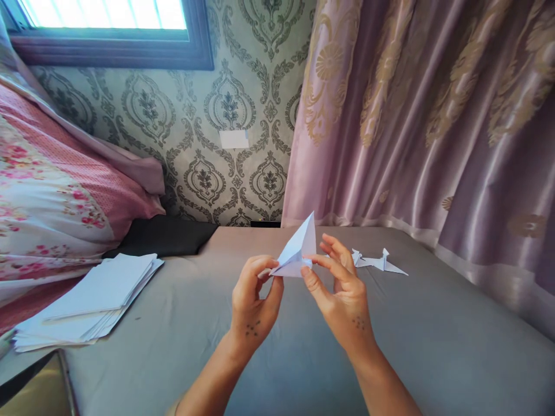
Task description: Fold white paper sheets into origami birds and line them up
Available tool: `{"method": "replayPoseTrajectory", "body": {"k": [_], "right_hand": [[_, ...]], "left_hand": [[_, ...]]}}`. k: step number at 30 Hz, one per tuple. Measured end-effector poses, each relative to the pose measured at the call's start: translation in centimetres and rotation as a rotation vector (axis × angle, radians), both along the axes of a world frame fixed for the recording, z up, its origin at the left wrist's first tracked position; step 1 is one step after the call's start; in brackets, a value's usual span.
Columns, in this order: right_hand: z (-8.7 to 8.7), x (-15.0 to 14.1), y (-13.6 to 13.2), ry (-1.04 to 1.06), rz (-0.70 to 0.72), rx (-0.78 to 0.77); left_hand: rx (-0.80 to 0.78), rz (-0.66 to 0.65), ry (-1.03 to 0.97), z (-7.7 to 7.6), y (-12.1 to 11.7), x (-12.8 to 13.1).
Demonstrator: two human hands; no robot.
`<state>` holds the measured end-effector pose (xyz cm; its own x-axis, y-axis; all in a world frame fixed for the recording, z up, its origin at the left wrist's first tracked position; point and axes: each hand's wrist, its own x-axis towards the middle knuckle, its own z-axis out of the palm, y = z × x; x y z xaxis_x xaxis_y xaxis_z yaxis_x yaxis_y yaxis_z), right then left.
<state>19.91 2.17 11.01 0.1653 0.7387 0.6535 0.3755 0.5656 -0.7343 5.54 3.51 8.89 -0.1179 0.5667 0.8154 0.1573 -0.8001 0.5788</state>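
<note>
A folded sheet of white paper is held up between both hands above the grey-covered surface, one sharp point standing upward. My left hand pinches its lower left corner between thumb and fingers. At its lower right edge, the thumb and index finger of my right hand close on the paper, with the other fingers raised. Behind my right hand lie small folded paper figures with upright necks and pointed tails, partly hidden by the fingers.
On the left lies a stack of white paper sheets, near a flat black item. A dark-edged object shows at the lower left corner. Patterned bedding hangs at left, curtains at right. Patterned wallpaper is behind.
</note>
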Motion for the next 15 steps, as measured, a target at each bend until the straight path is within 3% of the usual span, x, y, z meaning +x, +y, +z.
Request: {"method": "replayPoseTrajectory", "body": {"k": [4,10,15], "right_hand": [[0.3,0.3,0.0,0.035,0.154,-0.042],[0.4,-0.4,-0.2,-0.161,-0.027,0.183],[0.4,-0.8,-0.4,-0.254,-0.004,0.275]], "left_hand": [[-0.034,-0.029,-0.016,0.5,0.1,-0.5],[-0.063,-0.128,0.08,1.2,-0.1,-1.2],[-0.073,-0.178,0.093,1.6,-0.2,-1.4]]}}
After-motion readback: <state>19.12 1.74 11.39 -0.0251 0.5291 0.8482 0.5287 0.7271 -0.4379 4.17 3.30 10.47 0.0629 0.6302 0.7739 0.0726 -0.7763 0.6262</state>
